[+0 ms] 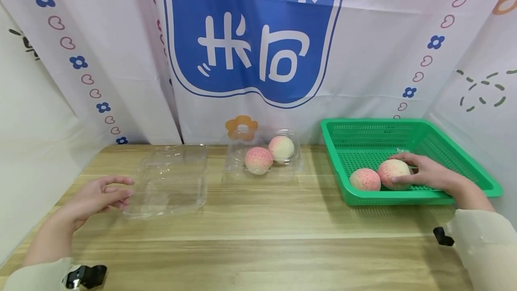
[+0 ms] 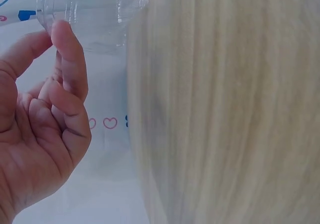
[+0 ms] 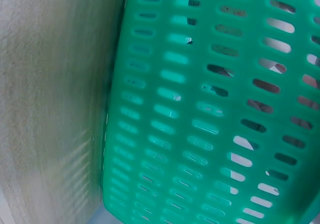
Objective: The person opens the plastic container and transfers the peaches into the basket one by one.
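On the left, my left hand (image 1: 94,197) pinches the near left edge of a clear plastic clamshell box (image 1: 173,183) between thumb and finger. The left wrist view shows the fingertips (image 2: 62,34) at the rim of the clear box (image 2: 95,6). My right hand (image 1: 430,173) reaches into a green plastic basket (image 1: 436,199) and grips a pink and cream peach (image 1: 391,170). Against it lies a second peach (image 1: 365,180) in the basket. In the right wrist view, the slotted basket wall (image 3: 195,116) hides the hand and peaches.
Another clear plastic box (image 1: 232,160) stands at the back middle, holding a pink peach (image 1: 258,160) and a paler peach (image 1: 281,148). A printed curtain (image 1: 363,80) hangs behind the wooden table (image 1: 262,246).
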`<state>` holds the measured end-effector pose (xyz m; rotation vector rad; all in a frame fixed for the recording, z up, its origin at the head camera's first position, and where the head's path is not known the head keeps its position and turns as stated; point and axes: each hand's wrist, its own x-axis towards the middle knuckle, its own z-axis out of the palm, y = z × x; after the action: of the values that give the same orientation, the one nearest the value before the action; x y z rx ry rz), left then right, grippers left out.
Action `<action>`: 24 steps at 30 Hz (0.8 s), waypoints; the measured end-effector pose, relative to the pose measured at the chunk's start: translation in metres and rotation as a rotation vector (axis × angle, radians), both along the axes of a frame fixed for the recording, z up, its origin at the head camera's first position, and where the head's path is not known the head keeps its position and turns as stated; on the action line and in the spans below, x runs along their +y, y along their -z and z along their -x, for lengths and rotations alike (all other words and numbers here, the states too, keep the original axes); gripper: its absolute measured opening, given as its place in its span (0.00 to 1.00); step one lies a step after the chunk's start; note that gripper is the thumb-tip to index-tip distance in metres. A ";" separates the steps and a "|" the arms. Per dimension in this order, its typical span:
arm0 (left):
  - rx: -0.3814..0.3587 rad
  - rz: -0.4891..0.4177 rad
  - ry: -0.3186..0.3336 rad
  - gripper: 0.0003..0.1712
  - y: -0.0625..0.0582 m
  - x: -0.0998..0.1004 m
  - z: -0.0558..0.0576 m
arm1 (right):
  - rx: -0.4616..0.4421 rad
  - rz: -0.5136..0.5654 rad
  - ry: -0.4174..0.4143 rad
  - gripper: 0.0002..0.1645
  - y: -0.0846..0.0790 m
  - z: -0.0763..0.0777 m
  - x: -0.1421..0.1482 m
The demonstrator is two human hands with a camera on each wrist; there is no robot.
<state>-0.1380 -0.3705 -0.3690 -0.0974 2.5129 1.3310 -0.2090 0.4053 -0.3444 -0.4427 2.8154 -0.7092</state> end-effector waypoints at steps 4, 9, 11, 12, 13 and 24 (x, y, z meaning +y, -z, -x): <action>0.003 0.002 -0.038 0.16 0.002 -0.004 -0.001 | -0.018 -0.018 -0.011 0.36 0.002 0.001 0.000; 0.016 0.026 -0.078 0.13 0.002 -0.010 -0.003 | -0.021 -0.047 -0.026 0.35 0.002 0.001 -0.001; 0.019 0.036 -0.090 0.13 0.001 -0.011 -0.002 | -0.015 -0.066 -0.024 0.35 0.002 0.001 -0.001; 0.020 0.032 -0.093 0.12 0.002 -0.013 -0.002 | -0.014 -0.072 -0.024 0.35 0.003 0.001 0.000; 0.023 0.030 -0.095 0.12 0.003 -0.013 -0.001 | -0.012 -0.078 -0.023 0.36 0.003 0.001 0.000; 0.033 0.069 -0.101 0.28 0.005 -0.014 0.000 | -0.047 -0.069 -0.043 0.37 0.004 0.004 0.000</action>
<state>-0.1378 -0.3848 -0.3741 -0.2219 2.6130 1.2937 -0.2126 0.4054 -0.3481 -0.4673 2.7679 -0.6042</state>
